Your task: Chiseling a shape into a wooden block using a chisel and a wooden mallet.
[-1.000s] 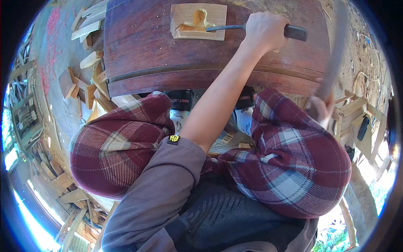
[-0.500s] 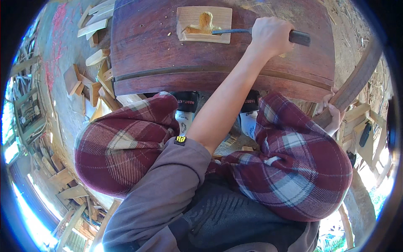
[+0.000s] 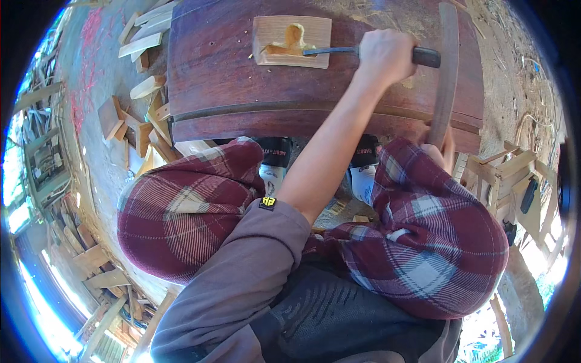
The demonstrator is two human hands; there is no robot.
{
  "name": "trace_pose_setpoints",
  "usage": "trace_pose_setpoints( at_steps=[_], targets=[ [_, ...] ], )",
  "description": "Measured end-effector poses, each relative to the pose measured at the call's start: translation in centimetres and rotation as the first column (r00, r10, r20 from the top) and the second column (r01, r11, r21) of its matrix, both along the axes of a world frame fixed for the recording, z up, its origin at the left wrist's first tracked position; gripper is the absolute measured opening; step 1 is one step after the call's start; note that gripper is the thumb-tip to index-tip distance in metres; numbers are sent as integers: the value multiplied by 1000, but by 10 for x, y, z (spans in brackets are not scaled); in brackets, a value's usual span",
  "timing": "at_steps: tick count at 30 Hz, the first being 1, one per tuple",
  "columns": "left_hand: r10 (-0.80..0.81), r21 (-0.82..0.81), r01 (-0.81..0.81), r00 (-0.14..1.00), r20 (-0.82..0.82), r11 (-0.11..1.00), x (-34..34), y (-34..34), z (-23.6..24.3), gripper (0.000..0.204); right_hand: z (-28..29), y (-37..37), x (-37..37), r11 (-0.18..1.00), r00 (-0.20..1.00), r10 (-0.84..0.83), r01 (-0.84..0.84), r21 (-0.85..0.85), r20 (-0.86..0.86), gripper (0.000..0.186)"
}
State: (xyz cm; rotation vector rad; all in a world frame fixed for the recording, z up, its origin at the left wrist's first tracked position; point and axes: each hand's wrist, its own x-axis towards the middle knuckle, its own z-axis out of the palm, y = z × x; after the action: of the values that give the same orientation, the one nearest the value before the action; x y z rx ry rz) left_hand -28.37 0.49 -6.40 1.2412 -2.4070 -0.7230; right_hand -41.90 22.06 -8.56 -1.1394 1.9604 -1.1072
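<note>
My left hand (image 3: 385, 57) is fisted on the chisel (image 3: 339, 51), tip in the hollow of the block (image 3: 266, 33) on the slab (image 3: 218, 78), mid-carving; my right hand (image 3: 440, 150) grips the mallet (image 3: 448, 66), so I reckon a square strike comes next.

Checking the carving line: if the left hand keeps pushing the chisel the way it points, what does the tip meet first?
The left hand aims the chisel leftward; its tip sits at the hollow carved in the pale wood block, so it would likely bite that block first.
</note>
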Motion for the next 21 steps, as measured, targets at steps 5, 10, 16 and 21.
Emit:
trace_pose_setpoints(
  at_steps=[5, 10, 16, 21],
  targets=[
    [33, -9, -33, 999, -4, 999, 13, -3, -3, 23, 47, -3, -18, 998, 954, -56, 49, 30, 294, 64],
    [19, -17, -20, 997, -78, 1000, 2, -3, 0, 24, 22, 8, -34, 944, 826, -134, 274, -182, 548, 67],
    [29, -54, -29, 1000, 0, 998, 12, -5, -2, 26, 40, -8, -3, 993, 961, -46, 13, 121, 273, 47],
    [29, -30, -32, 996, -81, 999, 8, -4, 0, 26, 33, 1, -29, 958, 825, -92, 226, -177, 557, 53]
  ],
)
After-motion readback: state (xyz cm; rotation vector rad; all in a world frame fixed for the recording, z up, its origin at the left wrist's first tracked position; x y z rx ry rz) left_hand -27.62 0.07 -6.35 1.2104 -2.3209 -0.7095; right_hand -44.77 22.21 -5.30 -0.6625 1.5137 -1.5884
